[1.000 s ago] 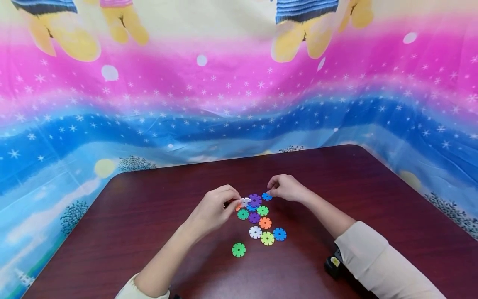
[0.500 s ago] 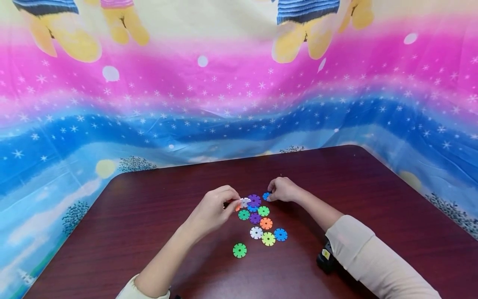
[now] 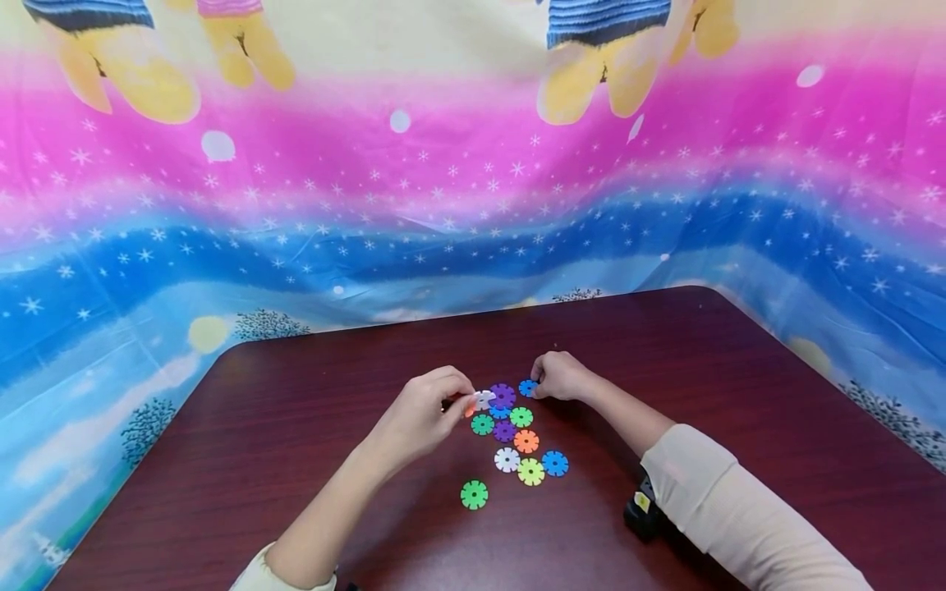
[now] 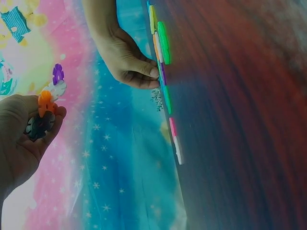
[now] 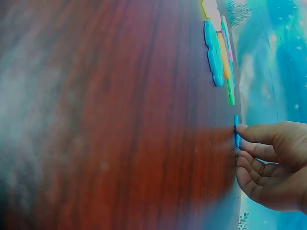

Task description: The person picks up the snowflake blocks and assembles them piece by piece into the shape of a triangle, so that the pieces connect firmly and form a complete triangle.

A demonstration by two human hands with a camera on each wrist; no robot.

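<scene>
My left hand (image 3: 429, 406) pinches a chain of interlocking plastic snowflake discs above the table. In the left wrist view a dark disc (image 4: 41, 125) sits by the fingers, followed by an orange disc (image 4: 47, 103), a white disc (image 4: 57, 89) and a purple disc (image 4: 58, 73). Farther right, my right hand (image 3: 563, 376) has thumb and fingertips on the edges of a blue disc (image 5: 237, 132) at table level. A second blue disc (image 3: 500, 412) is partly hidden below the chain's purple end.
Loose discs lie below the hands: teal (image 3: 483, 424), purple (image 3: 505, 431), orange (image 3: 526, 442), white (image 3: 507, 460), yellow-green (image 3: 530, 472) and blue (image 3: 556, 464). A green disc (image 3: 475, 495) lies nearer. A printed curtain (image 3: 443, 205) hangs behind the dark red table (image 3: 310, 394).
My right forearm has swung slightly left and the right fingers have closed in around the blue disc. The left hand and its chain have stayed almost still.
</scene>
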